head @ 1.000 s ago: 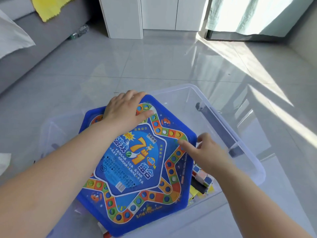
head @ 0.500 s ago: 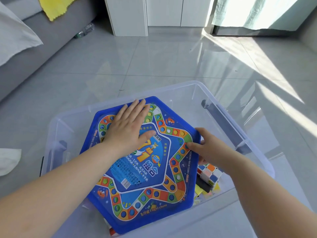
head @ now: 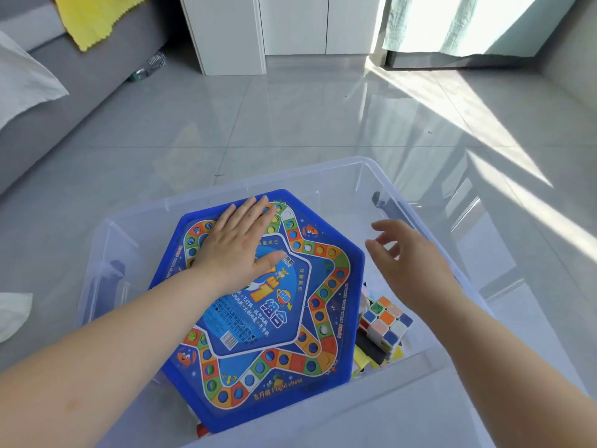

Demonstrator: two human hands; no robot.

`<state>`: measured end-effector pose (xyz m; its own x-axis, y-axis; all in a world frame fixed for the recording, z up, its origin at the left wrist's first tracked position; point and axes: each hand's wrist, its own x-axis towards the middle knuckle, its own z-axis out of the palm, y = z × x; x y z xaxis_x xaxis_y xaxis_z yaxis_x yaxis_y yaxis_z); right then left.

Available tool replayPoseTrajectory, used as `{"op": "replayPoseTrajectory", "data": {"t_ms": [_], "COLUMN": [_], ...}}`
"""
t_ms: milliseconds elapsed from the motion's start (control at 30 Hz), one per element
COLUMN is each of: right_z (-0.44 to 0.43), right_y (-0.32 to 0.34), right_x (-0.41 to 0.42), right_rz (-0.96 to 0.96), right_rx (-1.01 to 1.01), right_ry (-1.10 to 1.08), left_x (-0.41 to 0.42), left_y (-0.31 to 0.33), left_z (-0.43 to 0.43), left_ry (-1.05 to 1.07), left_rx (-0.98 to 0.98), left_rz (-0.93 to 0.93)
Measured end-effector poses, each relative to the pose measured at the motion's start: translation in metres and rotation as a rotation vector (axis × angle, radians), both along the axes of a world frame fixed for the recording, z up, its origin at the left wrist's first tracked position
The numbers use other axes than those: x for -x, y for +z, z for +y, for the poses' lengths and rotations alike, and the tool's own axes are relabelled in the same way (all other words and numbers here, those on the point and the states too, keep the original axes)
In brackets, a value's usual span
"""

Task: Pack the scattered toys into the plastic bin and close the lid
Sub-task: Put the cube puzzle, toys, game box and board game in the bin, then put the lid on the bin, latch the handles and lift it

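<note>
The right hand has left the right corner of the hexagonal flight chess board, which it touched half a second ago. It now hangs in the air just to the right of the board, with the fingers loosely spread and a little bent, and it holds nothing. The left hand stays flat on the far part of the board, with straight fingers close together and the palm down on the printed surface.

The blue board lies inside the clear plastic bin and fills most of its left and middle part. Beside its right edge, also in the bin, a Rubik's cube rests on some yellow and black pieces.

The bin stands on a glossy tiled floor. A grey sofa with a yellow cloth is at the far left, and a white cabinet stands behind.
</note>
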<state>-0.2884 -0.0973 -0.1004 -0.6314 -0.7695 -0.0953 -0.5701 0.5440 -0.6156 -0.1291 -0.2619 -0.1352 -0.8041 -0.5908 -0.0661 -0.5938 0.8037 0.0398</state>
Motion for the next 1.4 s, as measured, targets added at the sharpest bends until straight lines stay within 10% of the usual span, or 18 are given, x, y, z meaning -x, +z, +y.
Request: {"op": "replayPoseTrajectory", "data": {"t_ms": [167,400,867,1133,1400], "right_z": [0.091,0.22,0.435,0.5,0.523], "right_y": [0.007,-0.029,-0.1,-0.126,-0.137], "right_x": [0.011,0.049,0.098,0.137,0.182], "right_rz": [0.203,0.183,-0.021,-0.185,-0.267], "right_rx": [0.295,0.151,-0.654,-0.573,-0.591], "right_ry": [0.013,-0.27,-0.783,-1.089,-1.149], "left_x": [0.024,0.106,0.145,0.178,0.193], "left_y": [0.024,0.039,0.019,0.019,0.004], "left_z": [0.05,0.158,0.262,0.307,0.308], "left_ry": [-0.028,0.042,-0.167,-0.667,-0.774], "left_rx": [-0.157,-0.865,-0.687,-0.253,-0.44], "left_rz": [0.323,0.389,0.052,0.142,0.156]}}
